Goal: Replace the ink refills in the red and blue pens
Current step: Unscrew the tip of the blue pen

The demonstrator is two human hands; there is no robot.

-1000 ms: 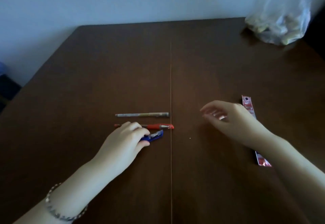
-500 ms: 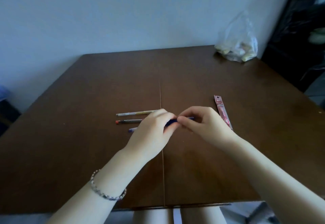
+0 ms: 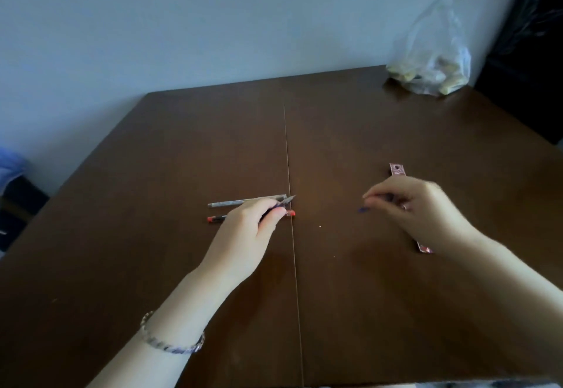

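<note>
On the dark brown wooden tabletop [image 3: 365, 131], a dark blue pen barrel [image 3: 285, 202] is gripped in the curled fingers of the left hand [image 3: 249, 235]. Only its pointed tip is seen, aimed toward 1 o'clock. A small blue piece [image 3: 363, 209], too blurred to be identified, is pinched by the right hand [image 3: 417, 208], well apart at 3 o'clock. A red plastic pen [image 3: 217, 219] is half covered by the left hand, with a thin grey pen [image 3: 243, 202] just beside it at 12 o'clock. A flat red refill packet [image 3: 397, 170] is largely hidden under the right hand.
</note>
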